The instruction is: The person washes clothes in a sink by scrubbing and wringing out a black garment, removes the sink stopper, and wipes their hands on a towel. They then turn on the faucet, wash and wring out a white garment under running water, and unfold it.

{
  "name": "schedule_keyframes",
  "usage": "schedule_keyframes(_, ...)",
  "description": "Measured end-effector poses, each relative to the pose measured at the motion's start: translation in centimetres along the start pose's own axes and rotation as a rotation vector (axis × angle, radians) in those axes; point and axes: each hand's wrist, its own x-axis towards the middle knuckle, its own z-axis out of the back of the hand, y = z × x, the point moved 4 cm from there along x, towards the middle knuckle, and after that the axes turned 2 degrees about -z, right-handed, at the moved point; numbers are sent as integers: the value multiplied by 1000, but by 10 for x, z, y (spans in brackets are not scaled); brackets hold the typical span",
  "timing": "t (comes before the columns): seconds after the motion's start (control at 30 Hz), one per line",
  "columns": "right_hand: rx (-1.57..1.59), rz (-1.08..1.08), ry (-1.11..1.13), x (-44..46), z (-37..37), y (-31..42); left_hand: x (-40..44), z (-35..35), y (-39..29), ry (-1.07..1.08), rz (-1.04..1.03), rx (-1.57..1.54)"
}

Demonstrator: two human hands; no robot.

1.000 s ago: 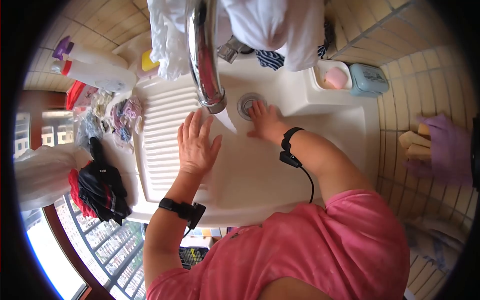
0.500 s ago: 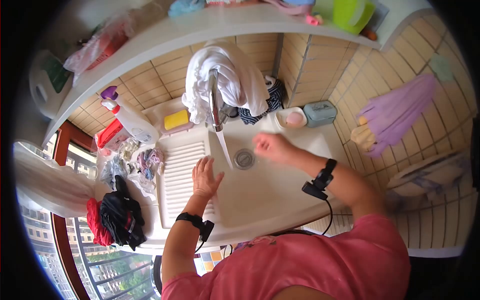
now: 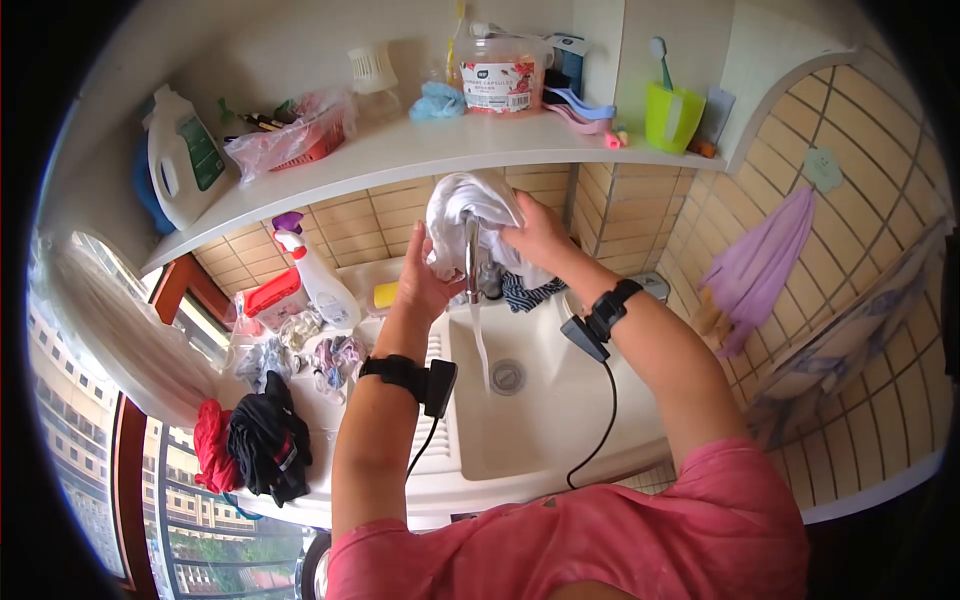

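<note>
A bunched white cloth [image 3: 462,200] hangs over the chrome faucet [image 3: 472,262], from which water runs into the white sink [image 3: 560,430]. At the cloth's right side my right hand [image 3: 537,238] has its fingers closed on the fabric. My left hand [image 3: 425,282] is at the left edge of the cloth and faucet, its fingers stretched upward and apart; whether it touches the fabric is hard to tell. Behind the faucet lies a dark striped cloth [image 3: 532,293], partly covered by the white one.
A shelf [image 3: 400,165] with a capsule tub [image 3: 497,85] and a green cup [image 3: 674,118] runs above. Left of the sink stand a spray bottle [image 3: 325,285], small crumpled cloths [image 3: 338,358] and black clothing [image 3: 268,440]. A purple cloth [image 3: 765,255] hangs on the right wall.
Both hands have moved up from over the sink to the white cloth at the faucet, and the right one has taken hold of it. The view has tilted upward, showing more shelf.
</note>
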Motion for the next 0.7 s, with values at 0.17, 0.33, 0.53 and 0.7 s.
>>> schedule_keyframes(0.17, -313, 588, -348, -33, 25, 58, -10, -7, -19, 38, -200, -127)
schedule_keyframes(0.33, -381, 793, -244, -100, 32, 103, -74, -18, -36, 229, -337, -170)
schedule_keyframes(0.53, -199, 578, 447, -185, 20, 59, -155, 55, 66, 82, 209, -10)
schedule_keyframes(0.7, -272, 245, 723, -221, -1, -36, -170, 87, 193, 54, 399, 346)
